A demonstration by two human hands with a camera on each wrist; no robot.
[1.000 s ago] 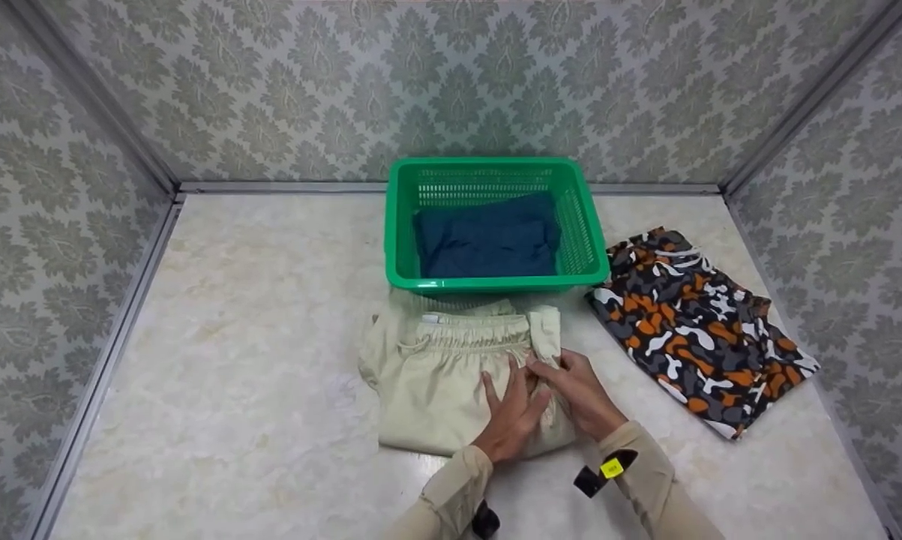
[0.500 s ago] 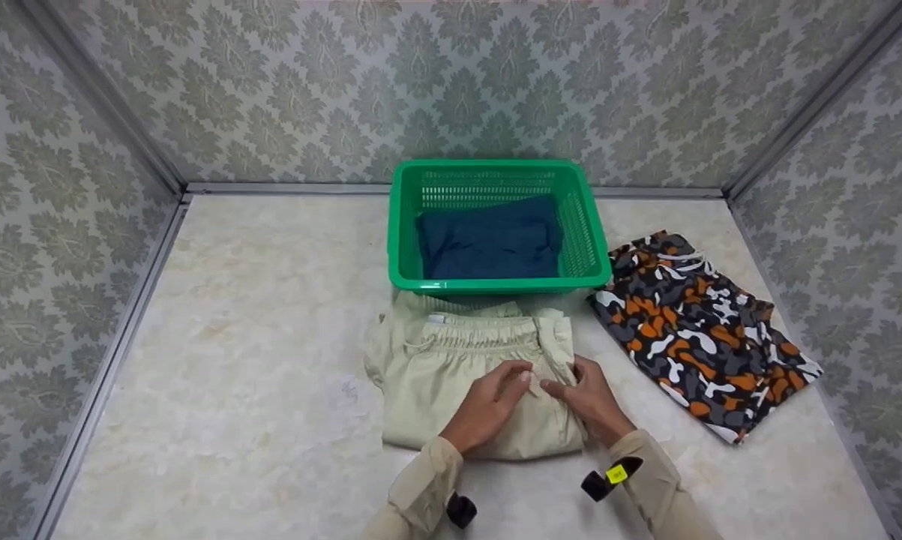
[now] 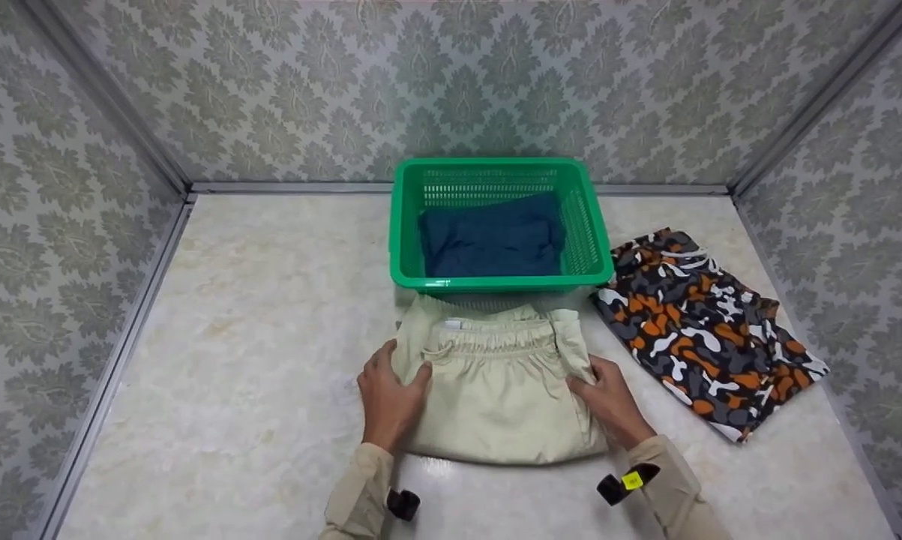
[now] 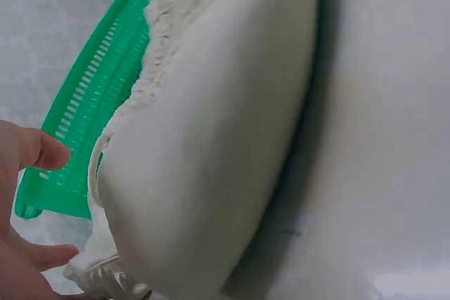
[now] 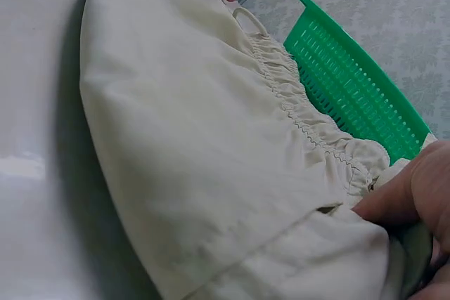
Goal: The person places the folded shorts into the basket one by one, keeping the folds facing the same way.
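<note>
Cream elastic-waist pants, folded, lie on the table with the gathered waistband away from me. A light drawstring loop shows at the waistband's left. At their left side is my left hand, thumb and fingers spread apart; in the left wrist view that hand curls round no cloth. My right hand grips the right edge of the pants. The right wrist view has its thumb on top of the right hand, pressing the cloth, with the fingers partly hidden beneath the fold.
A green plastic basket stands just behind the pants, with folded dark blue cloth inside. To the right lie camouflage-patterned shorts in orange, black, grey and white. Patterned wall panels enclose the back and sides of the pale table.
My left hand has moved from the middle of the pants to their left side. The pants have shifted a little to the right; the right hand stays at their right edge.
</note>
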